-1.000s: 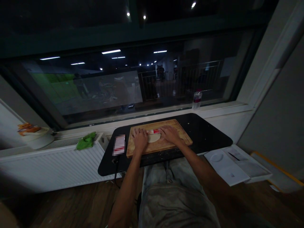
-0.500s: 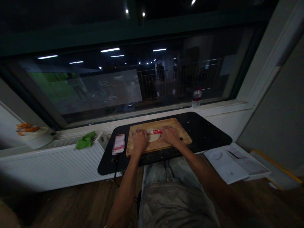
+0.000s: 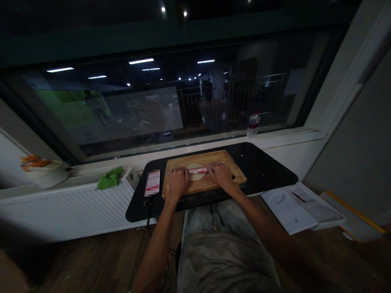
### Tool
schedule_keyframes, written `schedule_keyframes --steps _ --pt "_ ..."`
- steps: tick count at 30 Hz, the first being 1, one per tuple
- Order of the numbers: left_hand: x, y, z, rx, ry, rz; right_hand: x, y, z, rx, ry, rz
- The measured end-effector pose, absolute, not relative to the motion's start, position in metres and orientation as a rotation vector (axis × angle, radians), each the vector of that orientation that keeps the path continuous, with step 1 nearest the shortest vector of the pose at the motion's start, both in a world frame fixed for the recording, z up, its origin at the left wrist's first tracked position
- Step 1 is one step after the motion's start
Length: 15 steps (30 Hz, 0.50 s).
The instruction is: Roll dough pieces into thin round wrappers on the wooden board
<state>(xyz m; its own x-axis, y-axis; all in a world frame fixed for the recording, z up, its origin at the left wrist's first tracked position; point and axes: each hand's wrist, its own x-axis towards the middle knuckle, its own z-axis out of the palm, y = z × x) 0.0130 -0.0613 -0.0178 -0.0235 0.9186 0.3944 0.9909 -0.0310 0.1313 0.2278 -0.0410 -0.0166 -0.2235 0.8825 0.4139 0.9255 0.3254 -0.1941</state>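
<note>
A flat, pale round of dough (image 3: 198, 177) lies on the wooden cutting board (image 3: 200, 187). Across it runs a rolling pin (image 3: 198, 171) with a red-and-white printed wrapping, visible only between my hands. My left hand (image 3: 179, 181) is closed over its left end, knuckles up, near the board's left side. Over the right end, my right hand (image 3: 220, 173) is closed in the same way. Both ends of the pin are hidden under the fingers.
The board rests on a black table (image 3: 265, 169). A red-and-white packet (image 3: 152, 183) lies left of the board. Around stand a bottle (image 3: 253, 125) on the sill, a green cloth (image 3: 110, 178) on the radiator (image 3: 91, 207), and an open white box (image 3: 293, 213) at right.
The rolling pin has turned, so its wrapping shows a whiter, lettered side instead of the red patch. Both hands stay on it, having shifted only slightly.
</note>
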Motion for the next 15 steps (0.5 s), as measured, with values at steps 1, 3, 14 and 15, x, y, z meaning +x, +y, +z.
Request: schedule_keyframes --steps 1,3,14,15 --pt "0.013 -0.062 -0.018 -2.051 -2.041 -0.565 0.228 -0.042 -0.017 -1.601 -2.141 -0.129" --pt "0.014 -0.063 -0.020 -2.046 -2.034 -0.565 0.228 -0.044 -0.017 -1.609 -2.131 -0.133" --pt "0.014 -0.071 -0.025 -2.034 -2.009 -0.627 0.228 -0.052 -0.028 -1.519 -2.080 -0.132" --pt "0.014 -0.073 -0.025 -2.038 -2.002 -0.637 0.228 -0.053 -0.029 -1.510 -2.074 -0.132"
